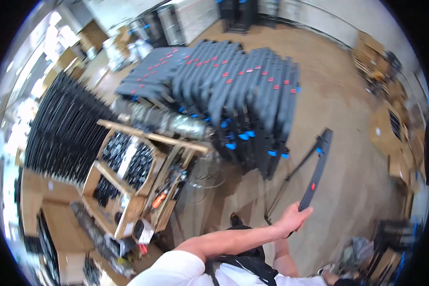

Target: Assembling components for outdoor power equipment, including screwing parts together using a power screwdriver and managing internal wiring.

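Observation:
My left hand [293,220] is closed on the near end of a long dark grey panel [314,177], which is tilted up on its narrow edge. A red label marks the panel's side. From its far part a thin black leg frame [295,172] with a blue fitting hangs toward the floor. My right forearm [284,260] rises from below toward the same end of the panel; its hand is hidden behind my left hand and the panel. Ahead stands a long row of similar grey panels [238,71] with red labels, black legs and blue caps.
At left, a wooden crate [128,209] holds many small black parts, with an orange-handled tool [159,199] beside it. Behind it rises a tall stack of black frames [64,128]. A film-wrapped roll [162,119] lies by the row. Cardboard boxes [388,126] line the right wall.

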### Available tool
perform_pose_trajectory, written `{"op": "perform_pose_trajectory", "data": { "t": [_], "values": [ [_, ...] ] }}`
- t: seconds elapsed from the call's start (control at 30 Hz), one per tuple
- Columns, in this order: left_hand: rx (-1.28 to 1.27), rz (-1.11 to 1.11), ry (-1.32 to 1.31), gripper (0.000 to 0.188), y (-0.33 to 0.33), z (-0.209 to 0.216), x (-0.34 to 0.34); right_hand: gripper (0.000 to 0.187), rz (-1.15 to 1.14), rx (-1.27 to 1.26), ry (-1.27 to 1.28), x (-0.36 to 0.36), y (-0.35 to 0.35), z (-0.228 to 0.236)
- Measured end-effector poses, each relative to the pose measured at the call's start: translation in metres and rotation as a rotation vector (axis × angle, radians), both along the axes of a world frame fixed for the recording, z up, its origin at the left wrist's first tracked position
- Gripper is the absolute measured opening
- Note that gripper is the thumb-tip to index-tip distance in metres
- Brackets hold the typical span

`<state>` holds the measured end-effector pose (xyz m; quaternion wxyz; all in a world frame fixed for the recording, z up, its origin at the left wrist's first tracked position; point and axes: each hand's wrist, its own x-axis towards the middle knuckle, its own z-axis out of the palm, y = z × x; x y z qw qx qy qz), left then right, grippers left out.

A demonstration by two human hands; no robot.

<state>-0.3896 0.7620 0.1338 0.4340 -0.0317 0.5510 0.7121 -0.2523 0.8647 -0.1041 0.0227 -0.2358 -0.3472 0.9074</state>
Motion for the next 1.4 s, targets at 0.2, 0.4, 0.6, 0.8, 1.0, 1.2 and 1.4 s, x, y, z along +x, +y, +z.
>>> {"op": "perform_pose_trajectory", "data": {
  "t": [0.2, 0.4, 0.6, 0.8, 1.0, 1.2, 1.4],
  "values": [
    [-0.006, -0.069, 0.014, 0.032, -0.108, 0.021, 0.002, 0.04, -0.096, -0.153, -0.293, -0.003, -0.039, -0.052],
    [-0.211, 0.286, 0.069, 0.026, -0.325, 0.038, 0.055, 0.04, -0.407, -0.078, -0.552, -0.042, -0.078, -0.01],
    [-0.357, 1.107, 0.261, 0.02, -0.502, -0.009, 0.136, 0.033, -0.203, 0.431, -0.037, -0.118, 0.059, 0.115],
    [-0.64, 1.802, 0.112, 0.022, -0.646, -0.079, 0.266, 0.014, 0.054, 0.493, 0.147, -0.276, -0.03, 0.206],
    [-0.716, 1.939, -0.17, 0.026, -0.749, -0.114, 0.391, 0.015, 0.474, 0.624, 0.328, -0.308, -0.33, 0.276],
    [-0.895, 1.827, -0.2, 0.025, -0.798, -0.133, 0.414, 0.011, 0.664, 0.611, 0.175, -0.327, -0.451, 0.268],
    [-1.625, 1.442, -0.234, 0.046, -0.796, -0.147, 0.434, 0.018, 0.866, 0.526, -0.089, -0.362, -0.469, 0.201]
  ]
}}
